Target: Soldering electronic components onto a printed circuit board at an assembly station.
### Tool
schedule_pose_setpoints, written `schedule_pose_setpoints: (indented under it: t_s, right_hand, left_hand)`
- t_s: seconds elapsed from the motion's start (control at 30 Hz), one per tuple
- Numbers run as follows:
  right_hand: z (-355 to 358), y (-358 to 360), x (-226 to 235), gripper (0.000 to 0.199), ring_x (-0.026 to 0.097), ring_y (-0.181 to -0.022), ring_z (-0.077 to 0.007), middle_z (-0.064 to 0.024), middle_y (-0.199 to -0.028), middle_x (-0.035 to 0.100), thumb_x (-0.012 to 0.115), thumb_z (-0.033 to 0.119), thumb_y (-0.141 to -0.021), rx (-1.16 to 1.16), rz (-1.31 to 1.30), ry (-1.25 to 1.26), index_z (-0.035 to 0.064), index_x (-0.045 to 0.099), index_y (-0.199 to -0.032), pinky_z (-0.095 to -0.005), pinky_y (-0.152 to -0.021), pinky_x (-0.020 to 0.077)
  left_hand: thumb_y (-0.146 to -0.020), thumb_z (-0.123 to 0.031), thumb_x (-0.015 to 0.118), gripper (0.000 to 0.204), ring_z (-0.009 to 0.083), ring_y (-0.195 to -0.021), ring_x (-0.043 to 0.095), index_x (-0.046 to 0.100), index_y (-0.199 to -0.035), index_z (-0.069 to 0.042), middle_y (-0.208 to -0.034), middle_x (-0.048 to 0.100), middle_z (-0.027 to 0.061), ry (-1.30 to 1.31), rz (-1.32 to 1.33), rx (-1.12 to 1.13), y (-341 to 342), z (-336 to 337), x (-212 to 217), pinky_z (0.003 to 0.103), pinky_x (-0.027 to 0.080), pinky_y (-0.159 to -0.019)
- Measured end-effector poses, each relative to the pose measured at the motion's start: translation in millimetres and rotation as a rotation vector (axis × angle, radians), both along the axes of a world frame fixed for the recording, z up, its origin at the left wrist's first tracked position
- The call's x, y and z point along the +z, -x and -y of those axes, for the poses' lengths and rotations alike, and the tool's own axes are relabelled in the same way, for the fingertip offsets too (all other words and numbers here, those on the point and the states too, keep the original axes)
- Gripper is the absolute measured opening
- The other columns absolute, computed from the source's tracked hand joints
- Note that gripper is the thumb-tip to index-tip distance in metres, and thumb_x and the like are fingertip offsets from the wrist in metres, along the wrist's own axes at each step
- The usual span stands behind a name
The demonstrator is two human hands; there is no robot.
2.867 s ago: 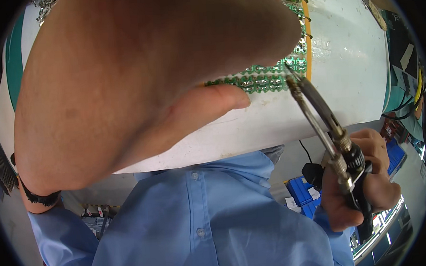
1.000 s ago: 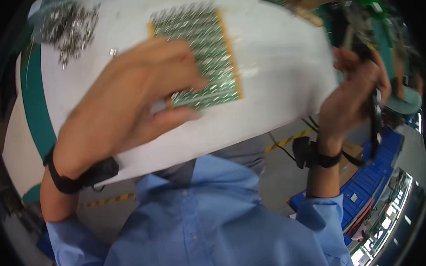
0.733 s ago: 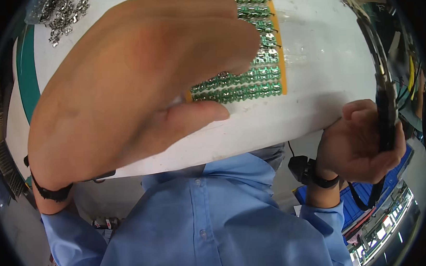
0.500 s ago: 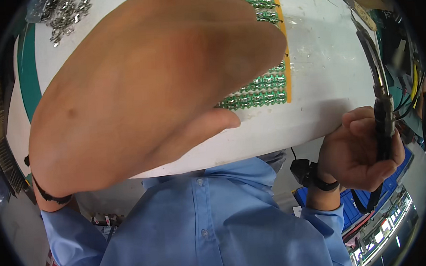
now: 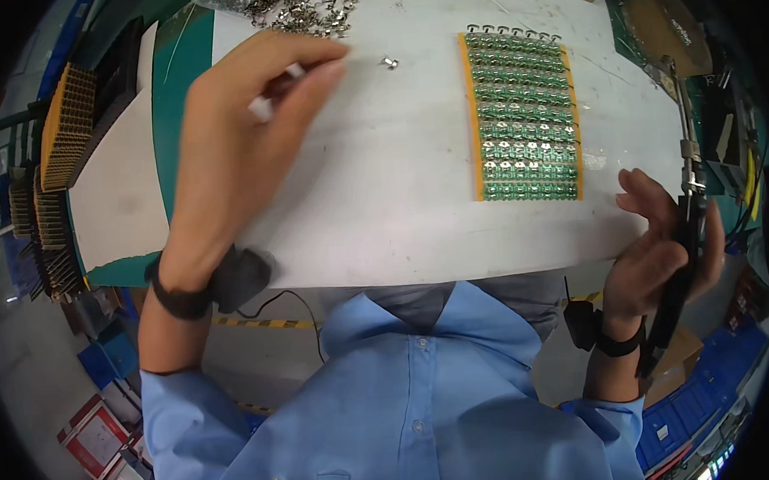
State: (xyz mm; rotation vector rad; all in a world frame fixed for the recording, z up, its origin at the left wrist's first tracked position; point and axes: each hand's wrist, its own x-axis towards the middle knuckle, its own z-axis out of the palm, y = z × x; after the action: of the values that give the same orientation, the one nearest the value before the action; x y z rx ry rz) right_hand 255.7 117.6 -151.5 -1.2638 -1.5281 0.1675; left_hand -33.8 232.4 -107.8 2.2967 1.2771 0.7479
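White worktop (image 5: 383,214) supports a green board panel (image 5: 527,115) between the hands, long axis running near to far. Right hand (image 5: 645,265), nearer the panel, holds a black-handled tool (image 5: 671,303). Left hand (image 5: 231,135), narrowed, points toward a metal clip (image 5: 390,63); I cannot tell if it holds anything.

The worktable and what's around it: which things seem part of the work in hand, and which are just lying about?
Likely part of the work:
- soldering tool, in the right hand
- green circuit board
- pile of metal clips, near the left hand

Probably just lying about:
- cardboard box
- blue bins
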Motion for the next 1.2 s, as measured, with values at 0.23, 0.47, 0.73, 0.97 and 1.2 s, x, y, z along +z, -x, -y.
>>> schedule_pose_setpoints:
  t_s: [0.23, 0.47, 0.73, 0.97, 1.2]
  right_hand:
    - [1, -7, -4, 0.041, 0.065, -0.073, -0.0344, -0.0279, -0.083, 0.062, 0.031, 0.035, -0.097, 0.039, 0.010, -0.031, 0.0018, 0.027, -0.119, -0.0357, -0.059, 0.0553]
    - [14, 13, 7, 0.043, 0.063, -0.067, -0.0257, -0.0234, -0.079, 0.063, 0.045, 0.035, -0.092, 0.064, -0.020, 0.059, 0.0050, 0.030, -0.119, -0.0326, -0.065, 0.0506]
    - [26, 62, 20, 0.038, 0.064, -0.069, -0.0209, -0.0141, -0.082, 0.064, 0.071, -0.006, -0.069, 0.193, -0.403, 0.055, 0.0003, 0.054, -0.103, -0.0297, -0.059, 0.0504]
    - [28, 40, 21, 0.038, 0.064, -0.071, -0.0217, -0.0137, -0.081, 0.063, 0.071, -0.007, -0.068, 0.283, -0.378, 0.049, 0.0010, 0.055, -0.102, -0.0304, -0.063, 0.0508]
    - [35, 13, 15, 0.046, 0.056, -0.061, -0.0160, -0.0157, -0.077, 0.064, 0.062, 0.020, -0.083, 0.163, 0.110, 0.174, 0.0023, 0.034, -0.115, -0.0260, -0.060, 0.0457]
  left_hand:
    - [-0.076, -0.007, 0.067, 0.015, 0.0123, -0.058, 0.047, 0.062, -0.088, 0.000, -0.071, 0.055, 0.0046, -0.147, -0.231, -0.150, -29, -21, -9, 0.024, 0.038, -0.054]
    - [-0.087, -0.010, 0.058, 0.012, 0.0034, -0.074, 0.050, 0.059, -0.087, 0.003, -0.083, 0.059, 0.0000, 0.500, 0.203, 0.051, -53, 9, 8, 0.018, 0.040, -0.065]
    - [-0.086, -0.005, 0.058, 0.009, 0.0105, -0.078, 0.056, 0.056, -0.091, 0.003, -0.087, 0.061, 0.0081, 1.023, 0.844, -0.038, -84, 89, 3, 0.022, 0.043, -0.072]
    - [-0.071, -0.001, 0.070, 0.010, 0.0110, -0.055, 0.050, 0.062, -0.077, 0.003, -0.071, 0.058, 0.0092, 0.446, 0.444, -0.422, -83, 69, 7, 0.022, 0.038, -0.049]
    - [-0.076, -0.004, 0.063, 0.010, 0.0073, -0.060, 0.043, 0.059, -0.081, 0.003, -0.069, 0.052, 0.0033, 0.443, 0.132, -0.240, -101, 40, 21, 0.021, 0.032, -0.052]
